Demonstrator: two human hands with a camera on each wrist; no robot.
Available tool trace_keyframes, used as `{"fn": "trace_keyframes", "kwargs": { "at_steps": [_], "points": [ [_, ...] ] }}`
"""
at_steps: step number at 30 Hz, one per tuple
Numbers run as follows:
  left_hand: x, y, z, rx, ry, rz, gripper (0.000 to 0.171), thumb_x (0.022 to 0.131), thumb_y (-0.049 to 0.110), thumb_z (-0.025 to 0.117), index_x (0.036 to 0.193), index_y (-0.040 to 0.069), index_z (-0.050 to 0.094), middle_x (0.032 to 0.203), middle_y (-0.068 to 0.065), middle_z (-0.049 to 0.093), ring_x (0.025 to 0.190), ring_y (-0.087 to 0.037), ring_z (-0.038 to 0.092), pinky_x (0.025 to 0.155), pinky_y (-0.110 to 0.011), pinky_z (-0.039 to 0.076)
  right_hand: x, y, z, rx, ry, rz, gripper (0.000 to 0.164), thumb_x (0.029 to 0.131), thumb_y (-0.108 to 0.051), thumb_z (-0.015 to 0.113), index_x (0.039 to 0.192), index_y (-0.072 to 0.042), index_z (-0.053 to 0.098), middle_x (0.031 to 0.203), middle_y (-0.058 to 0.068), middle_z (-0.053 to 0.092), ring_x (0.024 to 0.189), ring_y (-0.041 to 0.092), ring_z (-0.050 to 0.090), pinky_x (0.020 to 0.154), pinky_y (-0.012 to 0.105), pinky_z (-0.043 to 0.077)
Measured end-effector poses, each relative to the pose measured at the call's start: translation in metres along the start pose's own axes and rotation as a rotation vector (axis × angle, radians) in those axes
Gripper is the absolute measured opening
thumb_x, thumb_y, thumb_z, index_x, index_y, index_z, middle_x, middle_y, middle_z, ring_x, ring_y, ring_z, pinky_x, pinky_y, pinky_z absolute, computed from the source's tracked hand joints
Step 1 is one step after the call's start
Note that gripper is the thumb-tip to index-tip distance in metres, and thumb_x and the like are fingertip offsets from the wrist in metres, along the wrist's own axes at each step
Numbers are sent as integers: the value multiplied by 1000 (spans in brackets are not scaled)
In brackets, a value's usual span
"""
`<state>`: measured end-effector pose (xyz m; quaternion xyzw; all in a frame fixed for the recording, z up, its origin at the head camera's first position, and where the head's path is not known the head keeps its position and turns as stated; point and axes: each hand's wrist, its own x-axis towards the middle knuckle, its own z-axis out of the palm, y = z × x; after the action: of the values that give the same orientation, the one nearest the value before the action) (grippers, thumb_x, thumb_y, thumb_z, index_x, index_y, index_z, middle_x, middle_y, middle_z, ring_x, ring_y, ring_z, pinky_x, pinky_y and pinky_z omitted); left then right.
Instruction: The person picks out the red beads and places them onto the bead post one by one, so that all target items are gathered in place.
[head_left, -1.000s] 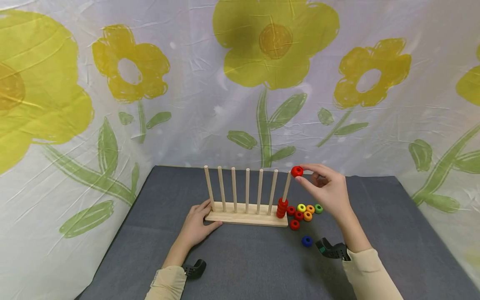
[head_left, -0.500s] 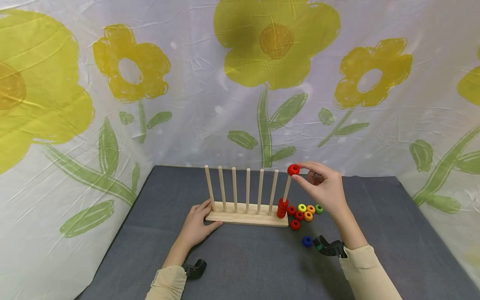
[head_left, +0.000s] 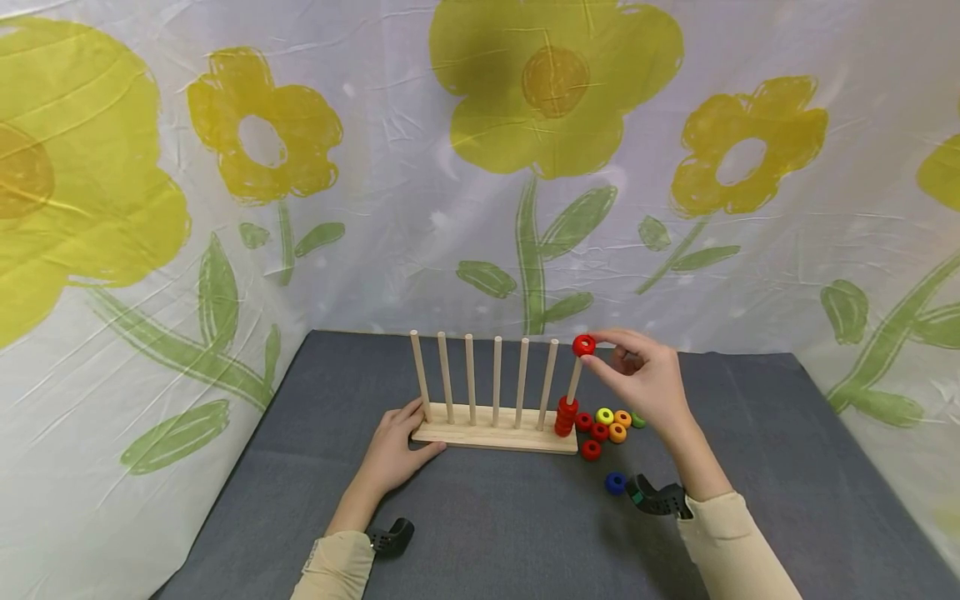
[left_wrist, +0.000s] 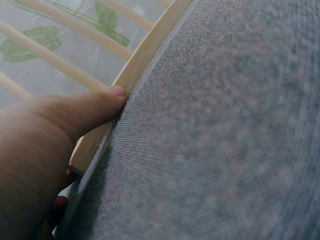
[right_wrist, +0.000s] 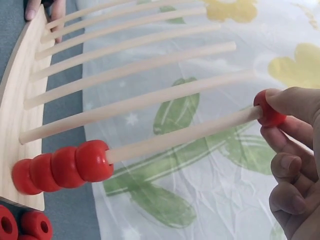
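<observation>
Up at the tip of the far-right peg (head_left: 574, 380), a red bead (head_left: 579, 347) is being pinched by the right hand (head_left: 649, 383), while the rack (head_left: 480, 437) is just being gripped at its left end by the left hand (head_left: 392, 452).

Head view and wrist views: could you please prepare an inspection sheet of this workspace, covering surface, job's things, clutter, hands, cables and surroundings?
Surface: dark grey cloth, spread flat.
Job's things: wooden peg rack with seven pegs; four stacked red beads at the bottom of the rightmost peg, one held red bead at its tip. Loose to the rack's right: three red beads, two orange beads, yellow bead, partly hidden green bead; blue bead nearer the person.
Clutter: nothing seen.
Left hand: holds the rack's left end.
Right hand: pinches the held red bead.
Cables: nothing seen.
Surroundings: pale backdrop with yellow flowers.
</observation>
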<state>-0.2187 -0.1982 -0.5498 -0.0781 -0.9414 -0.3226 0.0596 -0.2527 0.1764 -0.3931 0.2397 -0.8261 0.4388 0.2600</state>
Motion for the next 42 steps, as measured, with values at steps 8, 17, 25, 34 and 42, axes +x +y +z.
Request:
{"fn": "trace_keyframes", "kwargs": {
  "at_steps": [8, 17, 25, 34, 42],
  "points": [
    [0, -1, 1, -1, -2, 3, 78, 94, 39, 83, 155, 1, 53, 166, -16, 44, 141, -41, 46, 114, -64, 40, -4, 5, 1, 14, -31, -8, 29, 87, -5, 88, 115, -11, 83, 75, 1, 61, 55, 10, 40, 50, 24, 33],
    [1, -1, 0, 0, -3, 1, 78, 94, 38, 83, 155, 1, 53, 165, -17, 44, 142, -42, 44, 114, -66, 39, -4, 2, 0, 3, -31, 6, 28, 89, -6, 87, 116, -13, 83, 76, 1, 61, 55, 12, 40, 50, 25, 32],
    [0, 0, 0, 5, -3, -1, 78, 94, 38, 83, 155, 1, 53, 166, -16, 44, 142, -42, 45, 114, -65, 39, -7, 0, -4, -3, -26, 1, 28, 88, -6, 87, 114, -14, 83, 79, -4, 63, 55, 11, 40, 49, 24, 31],
    [0, 0, 0, 9, -3, 0, 78, 94, 38, 83, 155, 0, 53, 165, -17, 44, 142, -42, 45, 114, -65, 40, -16, 11, -11, -23, -19, -7, 27, 88, -2, 86, 113, -11, 83, 78, -3, 63, 56, 10, 40, 49, 24, 32],
    [0, 0, 1, 5, -4, -2, 78, 94, 38, 83, 155, 1, 52, 166, -17, 44, 142, -42, 44, 115, -65, 39, -29, 18, -15, -51, -16, 2, 27, 87, -1, 86, 112, -12, 83, 76, -3, 64, 56, 9, 40, 49, 22, 32]
  ]
}}
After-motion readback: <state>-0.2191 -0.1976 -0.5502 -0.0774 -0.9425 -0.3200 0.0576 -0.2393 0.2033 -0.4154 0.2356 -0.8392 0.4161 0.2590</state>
